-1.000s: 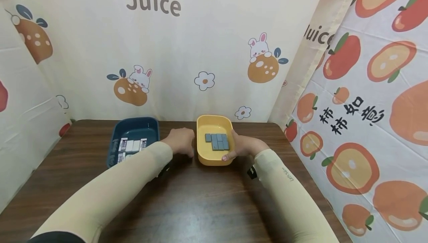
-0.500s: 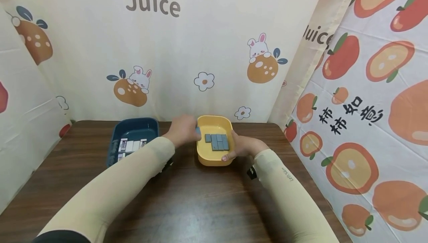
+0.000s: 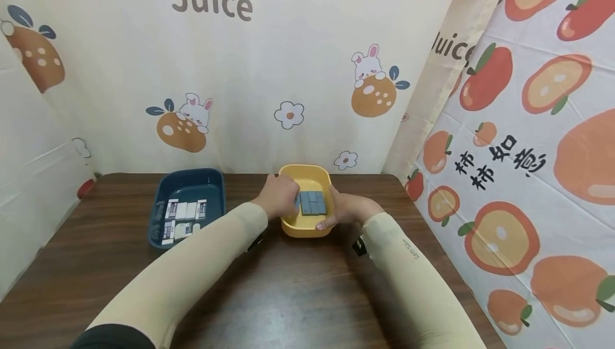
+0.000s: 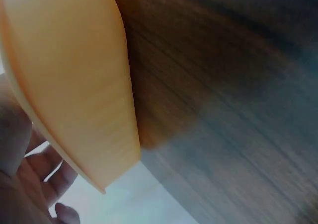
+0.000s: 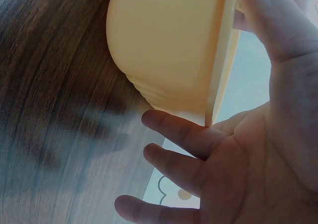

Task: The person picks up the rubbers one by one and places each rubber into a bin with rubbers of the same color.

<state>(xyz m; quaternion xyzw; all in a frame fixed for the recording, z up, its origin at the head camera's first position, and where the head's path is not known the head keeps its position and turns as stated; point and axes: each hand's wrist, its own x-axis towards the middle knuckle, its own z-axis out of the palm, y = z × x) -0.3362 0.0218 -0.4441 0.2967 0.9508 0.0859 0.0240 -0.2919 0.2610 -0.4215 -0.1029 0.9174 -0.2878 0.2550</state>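
Observation:
Over the left rim of a yellow bin (image 3: 304,227) is my left hand (image 3: 278,195), its fingers curled and reaching inside. A small blue-grey block (image 3: 297,203) shows at its fingertips, mostly covered by the hand. Several flat blue-grey blocks (image 3: 313,203) lie side by side on the bin floor. My right hand (image 3: 345,208) grips the right side of the bin, thumb over the rim. In the right wrist view, its other fingers (image 5: 181,169) spread outside the wall. The left wrist view shows my left hand (image 4: 37,169) partly behind the rim; the block is hidden there.
A dark blue bin (image 3: 218,189) stands to the left on the brown wooden table (image 3: 288,290), holding several white printed pieces (image 3: 186,211). Behind the table hangs a printed curtain (image 3: 240,71), and another curtain (image 3: 519,205) closes the right side.
My left hand has moved right, from beside the yellow bin to over its left rim, with a blue-grey block. My right hand stays on the bin. The view has shifted slightly.

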